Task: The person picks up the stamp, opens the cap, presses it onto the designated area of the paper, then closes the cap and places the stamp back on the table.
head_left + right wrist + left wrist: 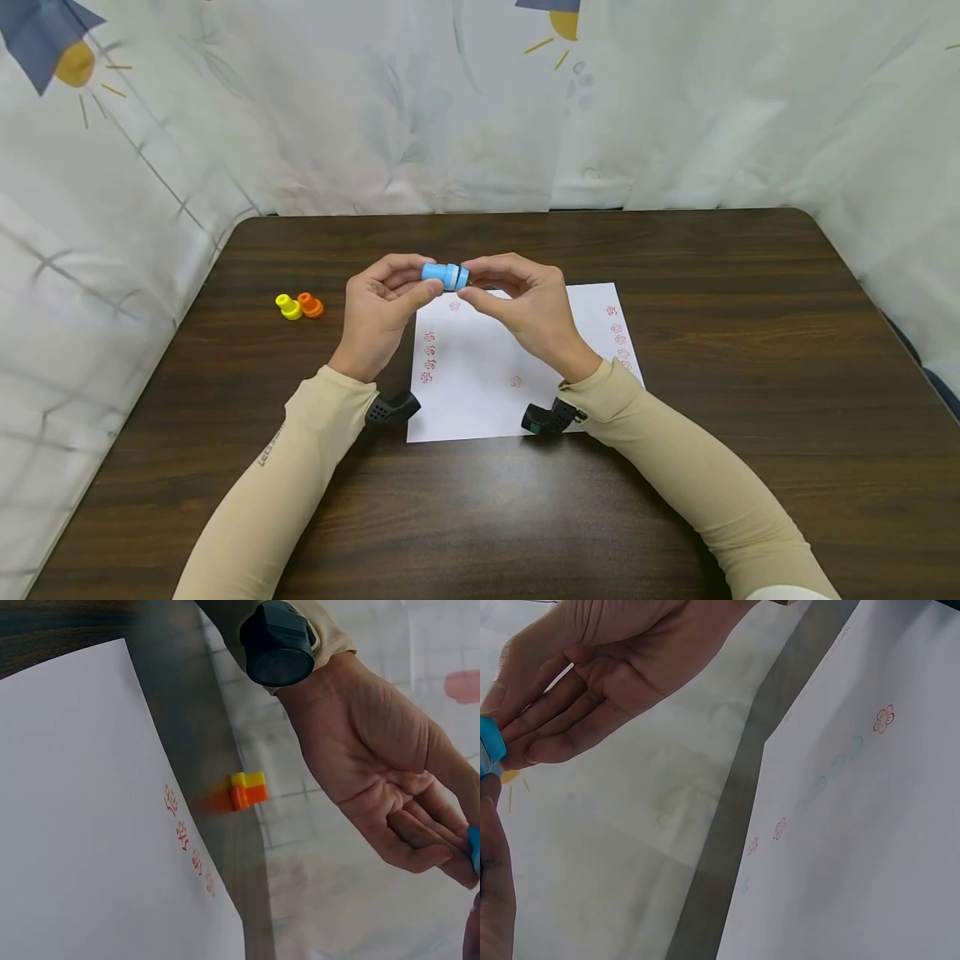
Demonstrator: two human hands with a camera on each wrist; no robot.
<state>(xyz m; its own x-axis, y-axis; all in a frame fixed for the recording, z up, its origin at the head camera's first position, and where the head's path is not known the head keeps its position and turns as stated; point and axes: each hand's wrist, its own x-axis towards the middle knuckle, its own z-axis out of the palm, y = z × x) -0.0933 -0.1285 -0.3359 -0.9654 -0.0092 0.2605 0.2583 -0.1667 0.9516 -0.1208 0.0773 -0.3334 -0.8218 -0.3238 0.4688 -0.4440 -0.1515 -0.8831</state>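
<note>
**Both hands held a blue stamp above the paper**

Left hand (pixel 382 308) and right hand (pixel 521 304) met in the air over the far edge of a white sheet of paper (pixel 487 392), each pinching one end of a small blue stamp (pixel 446 276). The stamp lay sideways between them, clear of the worktop (pixel 750 333). Left fingers (pixel 408 267) were curled round the left end, thumb underneath; right fingers (pixel 491 268) were curled round the right end, the band-like cap part. In the left wrist view only a blue sliver of the stamp (pixel 490 752) showed at the frame edge against the fingertips; same in the right wrist view (pixel 474 849).

The paper lay flat on the dark wooden worktop, with small red flower prints along its left side, right edge and near the middle, and faint bluish prints seen in the left wrist view. A yellow stamp (pixel 287 307) and an orange stamp (pixel 310 305) sat touching each other on the worktop, left of the paper, well apart from the hands. Both forearms wore beige sleeves (pixel 277 483), with a black camera (pixel 393 408) at each wrist. White patterned cloth (pixel 480 100) hung behind the worktop.
</note>
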